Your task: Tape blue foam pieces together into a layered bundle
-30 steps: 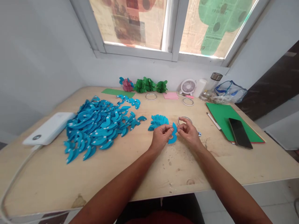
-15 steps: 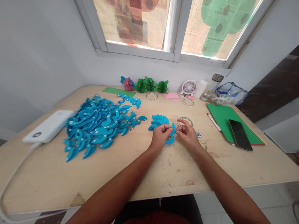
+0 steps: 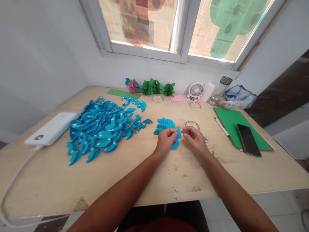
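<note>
Thumb and fingers of my left hand (image 3: 166, 139) pinch a curved blue paper cutout (image 3: 175, 145), held just above the table. My right hand (image 3: 193, 138) is close on its right, with a tiny white tape scrap (image 3: 182, 130) at the thumb and index fingertips. A gap separates this scrap from the cutout. Behind my left hand lies a fanned, pleated bundle of blue paper (image 3: 165, 123). To the left spreads a large heap of similar blue cutouts (image 3: 103, 125), many with small white squares on them.
A tape roll (image 3: 191, 125) lies behind my right hand. A white power bank (image 3: 51, 129) with a cable is at the left. On the right are green sheets (image 3: 229, 119), a pen (image 3: 221, 126) and a phone (image 3: 248, 140). Green paper ornaments (image 3: 155, 87) and a small fan (image 3: 196, 91) stand at the back.
My right hand's fingers have drawn together, and a white tape scrap now shows at their tips. The left hand still holds the cutout in nearly the same place.
</note>
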Action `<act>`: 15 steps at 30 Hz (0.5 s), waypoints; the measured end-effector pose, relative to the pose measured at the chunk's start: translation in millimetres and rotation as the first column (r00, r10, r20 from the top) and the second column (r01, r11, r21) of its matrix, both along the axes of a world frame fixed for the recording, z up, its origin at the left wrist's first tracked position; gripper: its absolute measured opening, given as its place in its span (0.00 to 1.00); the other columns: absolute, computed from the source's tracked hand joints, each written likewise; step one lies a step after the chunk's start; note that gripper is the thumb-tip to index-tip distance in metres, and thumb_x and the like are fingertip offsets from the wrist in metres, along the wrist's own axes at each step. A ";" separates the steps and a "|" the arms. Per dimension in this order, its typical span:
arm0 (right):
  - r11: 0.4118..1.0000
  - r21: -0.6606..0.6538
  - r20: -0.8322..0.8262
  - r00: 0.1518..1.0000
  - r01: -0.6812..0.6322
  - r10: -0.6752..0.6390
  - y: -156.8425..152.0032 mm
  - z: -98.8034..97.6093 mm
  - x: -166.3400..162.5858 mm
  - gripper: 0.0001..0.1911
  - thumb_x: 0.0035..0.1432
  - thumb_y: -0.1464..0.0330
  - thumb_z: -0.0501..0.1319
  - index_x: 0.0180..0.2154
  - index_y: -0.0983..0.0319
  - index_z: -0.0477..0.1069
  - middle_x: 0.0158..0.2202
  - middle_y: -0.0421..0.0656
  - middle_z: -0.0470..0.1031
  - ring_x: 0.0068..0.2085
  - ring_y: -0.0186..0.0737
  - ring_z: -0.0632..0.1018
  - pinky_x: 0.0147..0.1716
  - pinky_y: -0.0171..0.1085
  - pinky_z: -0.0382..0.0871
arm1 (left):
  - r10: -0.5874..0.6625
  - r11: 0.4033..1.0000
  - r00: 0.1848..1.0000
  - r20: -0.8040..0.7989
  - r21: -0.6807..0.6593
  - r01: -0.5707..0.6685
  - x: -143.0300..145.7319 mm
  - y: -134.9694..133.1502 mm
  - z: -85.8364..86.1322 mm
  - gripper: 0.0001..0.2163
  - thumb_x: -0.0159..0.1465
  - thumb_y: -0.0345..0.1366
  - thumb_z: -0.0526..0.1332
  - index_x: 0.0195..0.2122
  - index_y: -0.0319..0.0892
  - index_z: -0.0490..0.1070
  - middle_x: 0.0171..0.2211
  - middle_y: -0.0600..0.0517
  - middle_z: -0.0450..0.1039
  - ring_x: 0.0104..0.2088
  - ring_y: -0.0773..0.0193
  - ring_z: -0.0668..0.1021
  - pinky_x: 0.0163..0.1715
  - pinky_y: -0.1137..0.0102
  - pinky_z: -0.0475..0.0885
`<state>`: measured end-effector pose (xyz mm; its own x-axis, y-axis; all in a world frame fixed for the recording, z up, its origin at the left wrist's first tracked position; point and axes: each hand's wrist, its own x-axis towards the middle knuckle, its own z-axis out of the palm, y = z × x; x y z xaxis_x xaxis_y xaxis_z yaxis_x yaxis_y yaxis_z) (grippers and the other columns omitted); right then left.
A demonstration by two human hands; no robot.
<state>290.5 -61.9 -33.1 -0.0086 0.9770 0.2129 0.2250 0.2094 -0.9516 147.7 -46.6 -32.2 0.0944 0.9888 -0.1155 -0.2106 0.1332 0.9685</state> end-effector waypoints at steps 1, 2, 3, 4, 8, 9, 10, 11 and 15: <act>1.000 0.000 0.007 1.000 -0.004 0.004 -0.1 0.2 -0.3 0.07 0.51 0.66 0.59 0.35 0.61 0.69 0.33 0.43 0.72 0.33 0.37 0.72 0.32 0.35 0.65 | -0.004 1.000 1.000 -0.008 0.008 0.004 0.1 -0.3 0.4 0.05 0.48 0.35 0.61 0.22 0.38 0.68 0.19 0.57 0.65 0.19 0.74 0.66 0.17 0.79 0.62; 1.000 -0.002 0.013 1.000 -0.005 0.005 -0.2 0.2 -0.6 0.07 0.51 0.67 0.59 0.34 0.61 0.69 0.33 0.42 0.72 0.32 0.36 0.72 0.31 0.34 0.64 | -0.007 1.000 1.000 -0.014 0.016 0.007 0.3 -0.5 0.6 0.05 0.48 0.35 0.61 0.22 0.38 0.68 0.19 0.57 0.65 0.19 0.74 0.66 0.17 0.79 0.62; 1.000 -0.006 0.018 1.000 -0.007 0.007 -0.2 0.2 -0.9 0.07 0.51 0.67 0.59 0.34 0.61 0.69 0.32 0.42 0.72 0.31 0.36 0.71 0.30 0.34 0.64 | -0.009 1.000 1.000 -0.017 0.024 0.009 0.4 -0.7 0.8 0.05 0.48 0.35 0.61 0.22 0.38 0.68 0.19 0.57 0.66 0.19 0.74 0.66 0.17 0.78 0.62; 1.000 -0.009 0.024 1.000 -0.008 0.008 -0.1 0.0 -1.1 0.07 0.51 0.67 0.59 0.34 0.61 0.69 0.31 0.41 0.71 0.30 0.35 0.71 0.30 0.34 0.63 | -0.011 0.999 1.000 -0.017 0.032 0.012 0.5 -0.8 0.9 0.05 0.48 0.35 0.61 0.22 0.38 0.68 0.19 0.57 0.65 0.19 0.73 0.66 0.17 0.78 0.62; 1.000 0.000 0.043 0.999 -0.021 0.021 0.1 -0.1 -1.5 0.07 0.51 0.67 0.59 0.34 0.62 0.70 0.30 0.41 0.71 0.30 0.35 0.71 0.29 0.33 0.63 | -0.026 0.998 0.999 -0.019 0.058 0.027 0.8 -0.5 -0.7 0.05 0.49 0.34 0.60 0.23 0.38 0.67 0.18 0.57 0.63 0.18 0.74 0.65 0.16 0.78 0.61; 1.000 0.004 0.046 0.999 -0.023 0.023 0.1 0.0 -1.6 0.07 0.51 0.66 0.59 0.33 0.62 0.70 0.30 0.41 0.70 0.30 0.35 0.71 0.29 0.33 0.63 | -0.030 0.997 0.999 -0.023 0.066 0.031 0.9 -0.2 -1.7 0.05 0.49 0.34 0.60 0.23 0.38 0.67 0.18 0.57 0.63 0.18 0.74 0.64 0.16 0.78 0.61; 1.000 0.007 0.048 0.999 -0.024 0.023 0.2 0.0 -1.7 0.07 0.51 0.66 0.59 0.33 0.62 0.70 0.30 0.42 0.70 0.31 0.35 0.71 0.29 0.33 0.63 | -0.033 0.996 0.999 -0.029 0.077 0.035 1.0 0.2 -2.9 0.05 0.50 0.34 0.60 0.24 0.38 0.67 0.18 0.57 0.63 0.18 0.74 0.64 0.16 0.78 0.61; 1.000 0.006 0.048 0.999 -0.023 0.023 0.2 0.1 -1.8 0.07 0.51 0.66 0.59 0.32 0.62 0.70 0.30 0.42 0.71 0.31 0.35 0.71 0.30 0.33 0.63 | -0.037 0.995 0.999 -0.038 0.092 0.041 1.2 0.6 -4.3 0.05 0.50 0.34 0.60 0.24 0.38 0.67 0.18 0.57 0.63 0.18 0.74 0.64 0.16 0.78 0.61; 1.000 -0.018 0.046 0.999 -0.012 0.013 0.1 0.2 -2.3 0.06 0.51 0.66 0.59 0.32 0.62 0.70 0.30 0.41 0.71 0.31 0.36 0.71 0.30 0.34 0.64 | -0.047 0.984 0.995 -0.092 0.165 0.062 1.6 2.5 -8.9 0.04 0.51 0.33 0.59 0.24 0.38 0.68 0.18 0.57 0.64 0.17 0.74 0.65 0.17 0.78 0.61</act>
